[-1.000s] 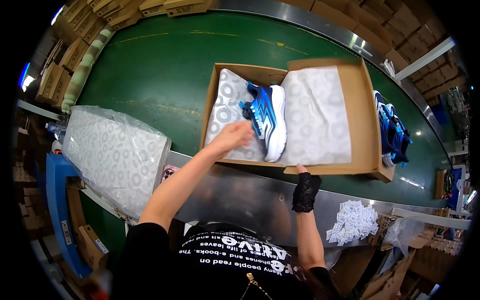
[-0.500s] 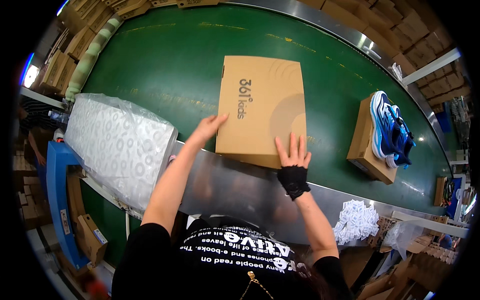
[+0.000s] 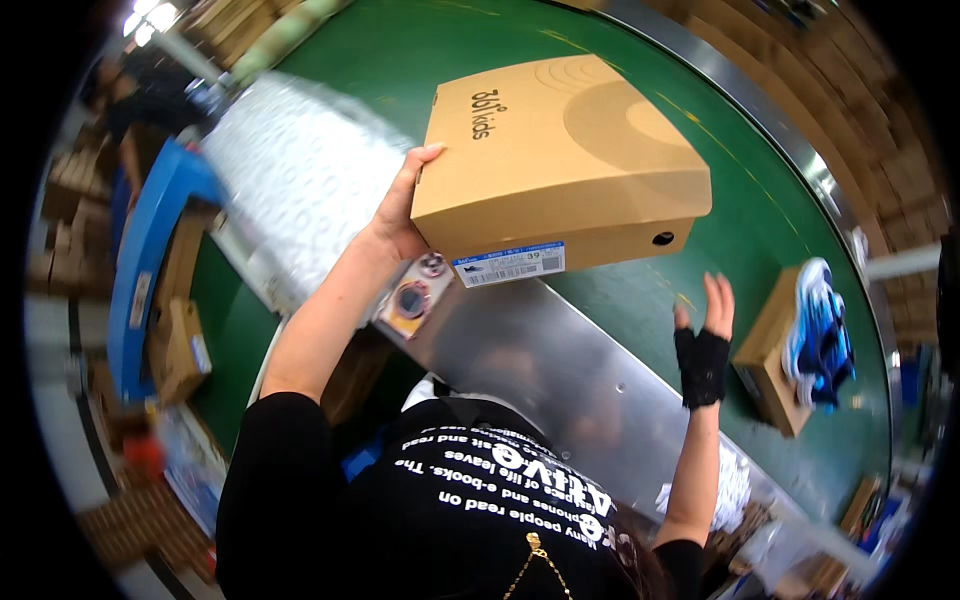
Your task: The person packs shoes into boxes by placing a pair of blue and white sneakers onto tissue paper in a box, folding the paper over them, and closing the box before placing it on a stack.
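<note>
A closed brown cardboard shoe box is lifted and tilted above the green belt. My left hand grips it by its left side, thumb on the lid edge. A blue and white label and a dark round hole show on the side facing me. My right hand, with a black wrist wrap, is raised off the box to the right, fingers apart and nothing in them. Farther right, a pair of blue and white sneakers rests on another brown box, the item nearest that hand.
A plastic-covered stack of patterned white paper lies at left. A metal ledge runs along the green belt. Small white packets are heaped at lower right. A blue frame stands left; another person is beyond it.
The shoe box has gone from lying on the belt to being raised and tilted in my left hand. My right hand has left the box and moved right. The whole view has turned.
</note>
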A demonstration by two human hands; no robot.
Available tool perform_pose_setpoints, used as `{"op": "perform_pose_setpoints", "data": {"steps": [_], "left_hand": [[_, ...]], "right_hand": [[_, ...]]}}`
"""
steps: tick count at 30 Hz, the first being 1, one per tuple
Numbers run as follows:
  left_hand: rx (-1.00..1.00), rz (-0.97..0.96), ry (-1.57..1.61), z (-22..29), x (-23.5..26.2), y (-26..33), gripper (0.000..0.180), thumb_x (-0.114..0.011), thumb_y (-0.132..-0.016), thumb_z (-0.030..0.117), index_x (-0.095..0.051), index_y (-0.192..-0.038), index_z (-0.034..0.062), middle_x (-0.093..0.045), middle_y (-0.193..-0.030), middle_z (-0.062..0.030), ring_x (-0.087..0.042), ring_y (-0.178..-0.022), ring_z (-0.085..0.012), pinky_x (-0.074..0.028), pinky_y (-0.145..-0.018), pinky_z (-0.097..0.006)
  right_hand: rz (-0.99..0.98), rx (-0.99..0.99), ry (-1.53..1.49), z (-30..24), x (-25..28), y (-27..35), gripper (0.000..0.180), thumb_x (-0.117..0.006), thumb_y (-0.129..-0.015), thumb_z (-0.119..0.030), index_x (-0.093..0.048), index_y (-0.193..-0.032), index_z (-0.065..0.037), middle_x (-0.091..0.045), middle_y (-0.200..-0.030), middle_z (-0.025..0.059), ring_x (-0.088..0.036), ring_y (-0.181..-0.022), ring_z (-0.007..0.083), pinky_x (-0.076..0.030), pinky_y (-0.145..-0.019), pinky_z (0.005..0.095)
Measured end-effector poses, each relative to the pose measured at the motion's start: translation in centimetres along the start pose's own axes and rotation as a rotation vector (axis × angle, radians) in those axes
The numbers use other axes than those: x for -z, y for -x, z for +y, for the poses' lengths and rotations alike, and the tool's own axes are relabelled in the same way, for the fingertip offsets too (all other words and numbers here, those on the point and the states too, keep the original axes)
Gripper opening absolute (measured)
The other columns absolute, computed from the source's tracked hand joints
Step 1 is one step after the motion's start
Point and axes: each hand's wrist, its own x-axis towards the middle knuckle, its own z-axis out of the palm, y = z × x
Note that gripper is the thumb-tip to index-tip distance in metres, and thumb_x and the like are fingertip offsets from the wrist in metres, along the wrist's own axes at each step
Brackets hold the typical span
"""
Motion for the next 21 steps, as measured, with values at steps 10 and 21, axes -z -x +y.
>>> {"op": "perform_pose_setpoints", "data": {"steps": [10, 21], "left_hand": [[-0.524, 0.449, 0.217, 0.3, 10.4, 17.0, 0.043, -0.039, -0.080, 0.040, -0.052, -0.108, 0.0090, -0.058, -0.101, -0.0044, -0.057, -0.090, -0.0202, -0.047, -0.076, -0.038], [-0.554, 1.266, 0.789, -7.1, 32.7, 22.6, 0.102, -0.067, -0.054, 0.060, -0.016, -0.131, 0.0181, -0.021, -0.130, -0.0151, -0.028, -0.117, -0.0363, -0.036, -0.082, -0.055]], "right_hand": [[-0.630, -0.213, 0.036, 6.2, -6.3, 12.5, 0.063, -0.068, -0.062, -0.032, -0.044, -0.115, -0.006, -0.044, -0.118, 0.0157, -0.043, -0.107, 0.0327, -0.035, -0.089, 0.0412], [-0.414, -0.261, 0.082, 8.1, -4.4, 11.9, 0.051, -0.063, -0.066, -0.032, -0.048, -0.111, -0.011, -0.043, -0.118, 0.0156, -0.040, -0.110, 0.0312, -0.028, -0.092, 0.0477]]}}
